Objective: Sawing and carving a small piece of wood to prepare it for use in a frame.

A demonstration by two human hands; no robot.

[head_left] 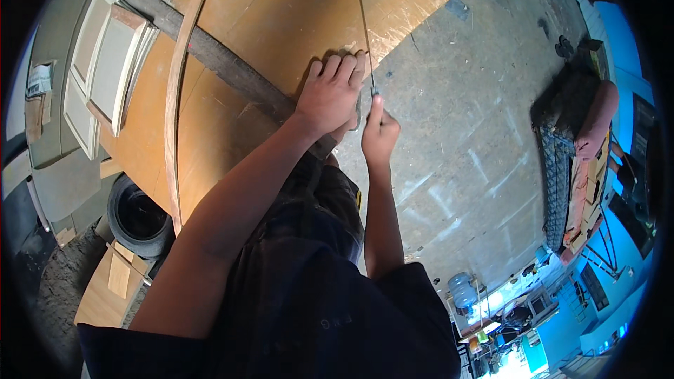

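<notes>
My right hand (380, 133) is closed round the handle of a long, thin-bladed tool, apparently a saw (362, 14), whose blade points away from me beside the orange board's (281, 7) edge. Just left of the blade, my left hand (330, 91) bears down near that edge, its bent fingers held together, with its index fingertip close to the blade. What lies under those fingers is mostly hidden. A long grey plank (232, 70) crosses the board diagonally and passes behind my left wrist.
A curved wooden strip (181, 77) and stacked pale frames (105, 63) lie at left, a tyre (140, 214) below them. Concrete floor (463, 133) extends rightwards to padded furniture (562, 182). A water jug (463, 291) and clutter stand at bottom right.
</notes>
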